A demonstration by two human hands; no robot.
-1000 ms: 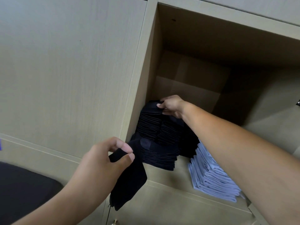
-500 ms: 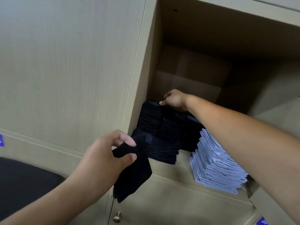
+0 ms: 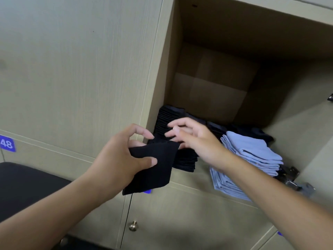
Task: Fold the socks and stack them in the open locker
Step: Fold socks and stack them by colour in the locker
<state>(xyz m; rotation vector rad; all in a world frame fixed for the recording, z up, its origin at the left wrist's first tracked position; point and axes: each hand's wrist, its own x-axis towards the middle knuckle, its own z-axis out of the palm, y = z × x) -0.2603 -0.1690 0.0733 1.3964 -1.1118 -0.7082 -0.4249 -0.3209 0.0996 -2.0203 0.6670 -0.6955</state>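
My left hand point(image 3: 117, 159) pinches a folded black sock point(image 3: 158, 168) between thumb and fingers, just in front of the open locker point(image 3: 173, 73). My right hand point(image 3: 194, 139) hovers at the sock's upper right corner with fingers spread and loosely bent; whether it touches the sock is unclear. Behind both hands a stack of folded black socks point(image 3: 169, 118) fills the locker's left side. A stack of folded light-blue socks point(image 3: 252, 156) lies to its right on the locker floor.
The open locker door point(image 3: 306, 123) stands at the right with metal hinges point(image 3: 292, 179). A closed door with a round knob point(image 3: 133, 226) lies below. A blue label "48" point(image 3: 6, 143) and a dark seat point(image 3: 27, 184) are at the left.
My right hand left the top of the black stack and came back toward the sock. My left hand lifted the sock higher and nearer the locker opening.
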